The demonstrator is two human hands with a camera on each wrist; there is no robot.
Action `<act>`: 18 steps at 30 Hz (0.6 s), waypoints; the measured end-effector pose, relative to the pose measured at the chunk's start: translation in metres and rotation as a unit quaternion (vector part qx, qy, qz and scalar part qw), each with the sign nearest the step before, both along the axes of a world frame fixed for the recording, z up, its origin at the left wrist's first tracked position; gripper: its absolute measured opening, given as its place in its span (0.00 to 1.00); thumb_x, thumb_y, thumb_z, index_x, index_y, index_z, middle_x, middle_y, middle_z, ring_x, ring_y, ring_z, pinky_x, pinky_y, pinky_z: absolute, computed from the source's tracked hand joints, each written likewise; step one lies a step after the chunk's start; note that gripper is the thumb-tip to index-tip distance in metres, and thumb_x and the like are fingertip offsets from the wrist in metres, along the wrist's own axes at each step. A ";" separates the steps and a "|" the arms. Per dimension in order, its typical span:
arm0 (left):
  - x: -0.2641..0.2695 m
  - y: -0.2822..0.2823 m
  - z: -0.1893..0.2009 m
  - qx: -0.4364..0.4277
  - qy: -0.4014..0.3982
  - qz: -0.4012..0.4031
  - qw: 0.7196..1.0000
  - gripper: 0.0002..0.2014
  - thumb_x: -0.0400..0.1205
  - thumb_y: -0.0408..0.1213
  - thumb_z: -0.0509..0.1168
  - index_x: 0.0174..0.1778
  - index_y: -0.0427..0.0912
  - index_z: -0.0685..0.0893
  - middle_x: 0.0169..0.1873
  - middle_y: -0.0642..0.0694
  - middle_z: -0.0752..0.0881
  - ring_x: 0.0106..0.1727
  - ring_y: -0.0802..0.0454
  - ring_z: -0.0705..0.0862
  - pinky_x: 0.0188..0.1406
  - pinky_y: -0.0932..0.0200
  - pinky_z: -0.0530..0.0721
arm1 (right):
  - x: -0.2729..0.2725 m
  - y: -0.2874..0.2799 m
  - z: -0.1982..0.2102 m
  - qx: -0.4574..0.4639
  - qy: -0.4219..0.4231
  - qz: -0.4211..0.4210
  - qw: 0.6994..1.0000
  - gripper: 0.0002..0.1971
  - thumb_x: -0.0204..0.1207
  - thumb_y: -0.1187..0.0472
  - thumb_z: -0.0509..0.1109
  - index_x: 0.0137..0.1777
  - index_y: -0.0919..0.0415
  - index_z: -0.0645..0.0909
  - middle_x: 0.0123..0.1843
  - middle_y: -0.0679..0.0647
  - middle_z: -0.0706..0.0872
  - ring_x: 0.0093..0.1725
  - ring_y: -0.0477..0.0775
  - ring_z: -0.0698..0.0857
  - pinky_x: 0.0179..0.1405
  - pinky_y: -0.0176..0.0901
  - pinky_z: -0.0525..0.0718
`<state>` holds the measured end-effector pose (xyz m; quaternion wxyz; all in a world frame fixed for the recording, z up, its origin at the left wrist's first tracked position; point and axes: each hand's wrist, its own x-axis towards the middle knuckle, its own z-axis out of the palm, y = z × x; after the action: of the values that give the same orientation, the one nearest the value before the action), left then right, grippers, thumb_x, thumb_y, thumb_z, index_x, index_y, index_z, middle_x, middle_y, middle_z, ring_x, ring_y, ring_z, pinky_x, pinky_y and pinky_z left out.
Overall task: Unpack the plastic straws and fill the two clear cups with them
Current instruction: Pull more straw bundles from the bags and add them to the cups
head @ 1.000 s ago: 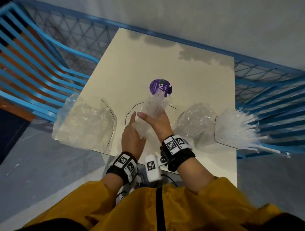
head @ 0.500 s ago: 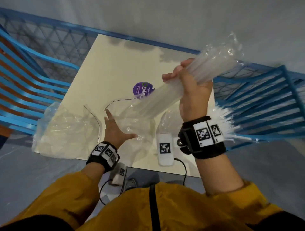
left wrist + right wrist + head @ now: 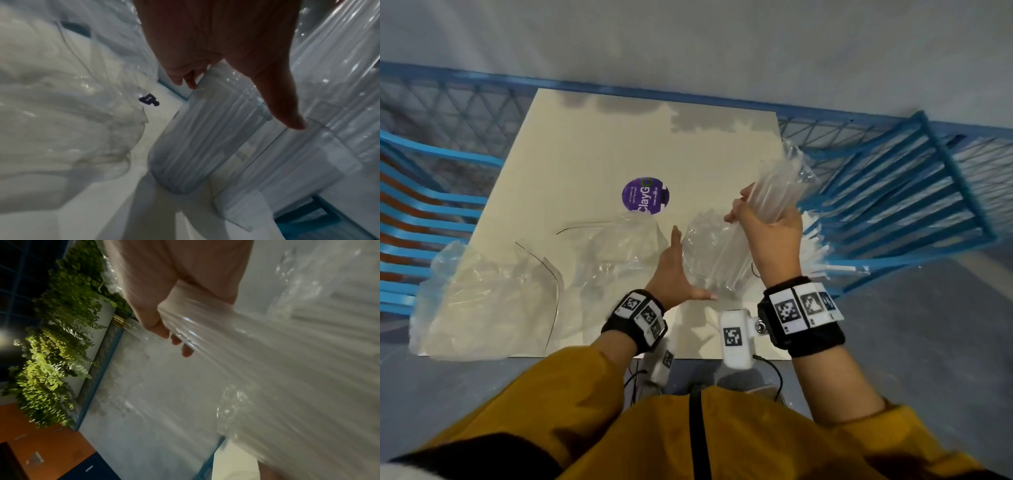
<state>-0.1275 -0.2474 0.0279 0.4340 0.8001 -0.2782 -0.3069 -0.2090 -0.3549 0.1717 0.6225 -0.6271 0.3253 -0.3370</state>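
My right hand grips a plastic-wrapped bundle of clear straws, tilted up to the right over the table. Its lower end points down at a clear cup near the front edge. My left hand lies against that cup's left side, fingers straight and thumb spread. In the left wrist view the cup shows straws inside, and a second clear cup stands just right of it. In the head view that second cup's fanned straws show behind my right wrist. The right wrist view shows my right hand curled round the bundle.
Crumpled empty plastic bags lie at the table's front left and centre. A purple round sticker marks the table's middle. Blue slatted chairs and blue mesh railing border the table on the left, right and back.
My right hand has lifted the bundle off the table, swung it right, then lowered its end toward the cup. My left hand has let go of the bundle and slid right against the cup.
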 end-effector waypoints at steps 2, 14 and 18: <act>0.002 -0.012 -0.001 -0.035 -0.004 0.000 0.999 0.68 0.53 0.48 0.87 0.83 0.41 0.50 0.76 0.51 0.70 0.77 0.54 0.69 0.80 0.48 0.67 | 0.006 0.000 -0.004 0.006 0.000 0.018 1.000 0.08 0.70 0.71 0.72 0.42 0.57 0.81 0.34 0.51 0.86 0.31 0.46 0.87 0.40 0.36 0.87; 0.001 -0.019 -0.017 -0.102 0.060 0.003 0.993 0.42 0.58 0.30 0.85 0.62 0.57 0.71 0.56 0.61 0.80 0.56 0.83 0.77 0.55 0.80 0.75 | 0.022 0.001 -0.036 0.013 0.044 0.036 0.998 0.07 0.70 0.65 0.75 0.46 0.60 0.82 0.38 0.55 0.88 0.40 0.49 0.88 0.41 0.29 0.84; 0.005 -0.024 -0.021 -0.071 0.073 -0.009 0.995 0.53 0.57 0.53 0.83 0.76 0.48 0.67 0.71 0.50 0.78 0.72 0.56 0.77 0.71 0.54 0.78 | 0.005 0.018 -0.070 0.087 0.096 0.056 0.990 0.21 0.68 0.63 0.76 0.61 0.64 0.79 0.56 0.61 0.88 0.56 0.55 0.87 0.59 0.46 0.85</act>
<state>-0.1223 -0.2710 0.0065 0.5062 0.7399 -0.2744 -0.3479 -0.2041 -0.3373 0.1020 0.6581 -0.6174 0.3761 -0.2106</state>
